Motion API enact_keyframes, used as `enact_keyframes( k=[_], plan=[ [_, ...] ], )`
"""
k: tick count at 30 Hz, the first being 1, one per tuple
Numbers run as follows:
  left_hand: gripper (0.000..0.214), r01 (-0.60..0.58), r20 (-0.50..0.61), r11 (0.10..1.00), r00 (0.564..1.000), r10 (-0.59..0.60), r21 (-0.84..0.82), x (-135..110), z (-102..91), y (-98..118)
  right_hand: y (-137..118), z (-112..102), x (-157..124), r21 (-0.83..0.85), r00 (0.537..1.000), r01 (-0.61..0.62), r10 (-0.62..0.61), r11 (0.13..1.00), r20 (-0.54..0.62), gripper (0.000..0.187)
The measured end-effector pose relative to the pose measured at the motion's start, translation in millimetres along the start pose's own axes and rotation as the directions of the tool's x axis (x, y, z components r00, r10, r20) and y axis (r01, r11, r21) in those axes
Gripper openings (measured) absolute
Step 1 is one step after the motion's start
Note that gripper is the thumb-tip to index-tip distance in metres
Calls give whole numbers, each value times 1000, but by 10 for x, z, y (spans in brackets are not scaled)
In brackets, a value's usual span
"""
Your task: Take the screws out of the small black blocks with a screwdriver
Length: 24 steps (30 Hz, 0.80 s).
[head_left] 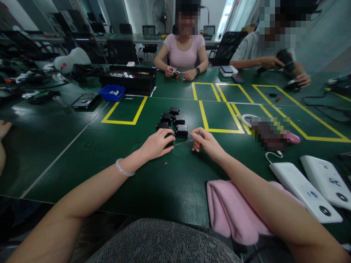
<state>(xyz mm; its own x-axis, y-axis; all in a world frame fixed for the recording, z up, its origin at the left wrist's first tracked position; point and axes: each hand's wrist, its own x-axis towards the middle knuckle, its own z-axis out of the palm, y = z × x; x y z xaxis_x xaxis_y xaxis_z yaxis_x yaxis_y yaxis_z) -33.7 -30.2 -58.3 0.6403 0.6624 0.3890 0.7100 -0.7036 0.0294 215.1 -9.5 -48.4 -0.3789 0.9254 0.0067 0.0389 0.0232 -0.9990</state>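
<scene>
My left hand [160,143] curls around a small black box-shaped part, mostly hidden under the fingers, and rests low over the table. In the fingers of my right hand [204,142] is a slim screwdriver [181,143], its thin shaft pointing left to the part under my left hand. The screwdriver's handle end looks clear and is largely covered by my fingers. Just beyond my hands stand several similar black box-shaped parts [181,130] with small metal nubs at their sides. Tiny screws [165,163] lie on the green table [153,193] nearer to me.
A pink cloth [233,212] lies under my right forearm, beside white power banks [307,191]. A blue tray [112,93] and a black box [128,82] stand at the far left. Yellow tape [222,130] marks the table. Two people work opposite; another hand [3,129] shows at left.
</scene>
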Motion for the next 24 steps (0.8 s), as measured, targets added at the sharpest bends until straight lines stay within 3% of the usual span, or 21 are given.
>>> enact_keyframes(
  k=[24],
  plan=[
    [20,-2,-7,1000,1000,2,7,-4,6,-7,14,-5,4,-12,1000,30,-30,999,8,30]
  ],
)
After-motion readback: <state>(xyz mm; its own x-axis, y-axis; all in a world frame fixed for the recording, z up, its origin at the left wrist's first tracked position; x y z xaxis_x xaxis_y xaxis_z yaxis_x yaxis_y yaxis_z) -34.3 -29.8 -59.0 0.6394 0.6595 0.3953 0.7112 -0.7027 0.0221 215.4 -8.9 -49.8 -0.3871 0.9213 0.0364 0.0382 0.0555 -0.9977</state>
